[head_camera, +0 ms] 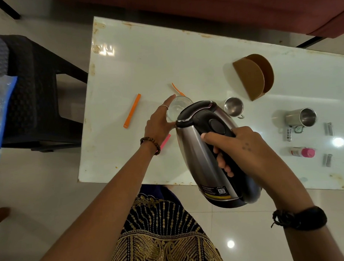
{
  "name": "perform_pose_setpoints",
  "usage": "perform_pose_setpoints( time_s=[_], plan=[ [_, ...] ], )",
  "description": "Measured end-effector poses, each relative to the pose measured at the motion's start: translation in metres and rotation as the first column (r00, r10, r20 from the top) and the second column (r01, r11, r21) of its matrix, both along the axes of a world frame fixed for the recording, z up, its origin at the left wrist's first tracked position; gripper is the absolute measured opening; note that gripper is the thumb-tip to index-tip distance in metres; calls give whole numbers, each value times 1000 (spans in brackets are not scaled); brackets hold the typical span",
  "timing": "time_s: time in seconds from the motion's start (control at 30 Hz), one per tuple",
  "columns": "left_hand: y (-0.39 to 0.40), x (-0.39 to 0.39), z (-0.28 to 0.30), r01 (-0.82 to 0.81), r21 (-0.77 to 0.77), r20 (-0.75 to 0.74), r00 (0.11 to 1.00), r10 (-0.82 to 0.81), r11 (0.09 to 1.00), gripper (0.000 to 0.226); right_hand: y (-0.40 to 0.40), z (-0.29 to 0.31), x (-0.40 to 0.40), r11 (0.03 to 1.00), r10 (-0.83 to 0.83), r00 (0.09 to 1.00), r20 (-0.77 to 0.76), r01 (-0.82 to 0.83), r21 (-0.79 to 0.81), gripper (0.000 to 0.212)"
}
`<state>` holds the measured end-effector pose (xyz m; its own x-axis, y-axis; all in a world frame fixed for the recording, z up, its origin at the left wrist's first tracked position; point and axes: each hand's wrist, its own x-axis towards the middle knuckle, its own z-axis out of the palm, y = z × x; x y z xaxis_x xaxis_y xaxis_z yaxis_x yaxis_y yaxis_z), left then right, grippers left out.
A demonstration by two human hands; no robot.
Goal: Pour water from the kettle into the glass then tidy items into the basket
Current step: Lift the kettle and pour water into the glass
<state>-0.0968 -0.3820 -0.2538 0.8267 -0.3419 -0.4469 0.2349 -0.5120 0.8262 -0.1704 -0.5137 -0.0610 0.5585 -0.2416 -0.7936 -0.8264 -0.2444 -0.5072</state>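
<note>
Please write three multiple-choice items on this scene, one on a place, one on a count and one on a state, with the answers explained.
1. Where does the long orange strip lie on the table?
A. left of the glass
B. right of the steel mugs
C. inside the brown holder

2. How many steel mugs are on the table?
A. one
B. two
C. four

3. How is the kettle held?
A. upright on the table
B. lying on the floor
C. lifted and tilted toward the glass

Answers:
1. A: the strip lies beyond the left hand, which steadies the glass.
2. B: one mug stands upright, another lies on its side.
3. C: the right hand has a closed grip on the handle, spout end over the glass.
</note>
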Motion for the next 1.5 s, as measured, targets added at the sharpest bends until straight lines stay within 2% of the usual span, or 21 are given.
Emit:
perform_pose_setpoints(
  time_s=[0.13,0.23,0.33,0.77,0.93,1.5],
  plan=[
    [-1,-1,0,-19,68,49,999,15,997,52,0,0,2,1000,18,1000,-2,-18,-9,34],
    [0,-1,2,1,-14,28,1000,-1,1000,64,1,1,3,1000,23,1000,-6,-23,-4,34],
    [1,-1,3,-8,-23,22,1000,8,1000,68,2,2,4,1000,20,1000,-9,-20,-1,34],
    [1,-1,4,4,-5,12,1000,-4,1000,70,3,4,1,1000,13,1000,0,-13,-12,35],
    [0,-1,5,-12,8,4,1000,12,1000,62,4,5,-1,999,29,1000,6,-29,-22,35],
    [1,-2,7,-2,2,20,1000,2,1000,66,8,9,4,1000,14,1000,0,-14,0,38]
  ],
)
